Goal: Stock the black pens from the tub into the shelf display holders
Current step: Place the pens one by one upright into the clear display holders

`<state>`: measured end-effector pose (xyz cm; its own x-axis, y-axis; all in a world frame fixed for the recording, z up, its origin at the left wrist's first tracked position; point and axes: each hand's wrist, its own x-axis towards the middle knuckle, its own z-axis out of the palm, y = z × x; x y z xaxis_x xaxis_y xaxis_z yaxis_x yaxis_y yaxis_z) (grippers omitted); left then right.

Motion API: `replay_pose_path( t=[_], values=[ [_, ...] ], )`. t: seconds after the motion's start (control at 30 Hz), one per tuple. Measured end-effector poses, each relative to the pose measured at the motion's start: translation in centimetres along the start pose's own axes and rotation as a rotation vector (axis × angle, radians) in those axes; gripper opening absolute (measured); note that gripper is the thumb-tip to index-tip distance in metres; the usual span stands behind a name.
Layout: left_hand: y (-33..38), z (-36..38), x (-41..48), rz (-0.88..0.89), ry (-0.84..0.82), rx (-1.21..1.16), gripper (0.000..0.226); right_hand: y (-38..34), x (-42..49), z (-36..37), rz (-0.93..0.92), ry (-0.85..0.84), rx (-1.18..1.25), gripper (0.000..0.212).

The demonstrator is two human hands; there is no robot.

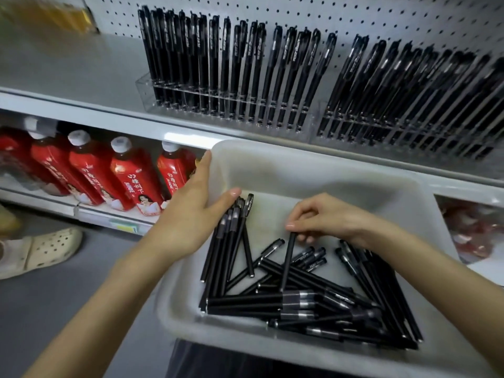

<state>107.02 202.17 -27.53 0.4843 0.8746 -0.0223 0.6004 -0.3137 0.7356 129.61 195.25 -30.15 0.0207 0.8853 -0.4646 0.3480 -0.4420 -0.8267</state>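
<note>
A white plastic tub [313, 170] sits in front of me with several loose black pens [313, 304] heaped on its floor. My left hand [191, 214] grips the tub's left rim, thumb inside next to a bunch of pens. My right hand [324, 219] reaches into the tub and pinches the upper end of one black pen [287, 261], which tilts up from the heap. On the shelf above, two clear display holders [226, 105] [403, 129] stand side by side, each holding several upright black pens against the pegboard.
The white shelf edge [109, 115] runs across just behind the tub. Below it at left stand red juice bottles [131, 175]. A cream clog [46, 249] lies on the grey floor at left. Red packaged goods [474, 230] lie at right.
</note>
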Motion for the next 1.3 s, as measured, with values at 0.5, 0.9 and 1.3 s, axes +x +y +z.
replay_pose_path(
  t=[0.5,0.9,1.3],
  values=[
    [5.8,-0.1,-1.6,0.157,0.078,-0.055,0.064,-8.1,-3.4,-3.9,-0.325,0.282,0.146,0.002],
    [9.4,3.0,0.6,-0.005,-0.096,-0.513,0.004,-8.5,-5.4,-4.8,-0.461,0.408,0.262,0.008],
    [13.5,4.5,1.7,0.028,-0.026,-0.888,0.006,-3.4,-8.3,-4.5,-0.133,0.148,0.624,0.038]
  ],
)
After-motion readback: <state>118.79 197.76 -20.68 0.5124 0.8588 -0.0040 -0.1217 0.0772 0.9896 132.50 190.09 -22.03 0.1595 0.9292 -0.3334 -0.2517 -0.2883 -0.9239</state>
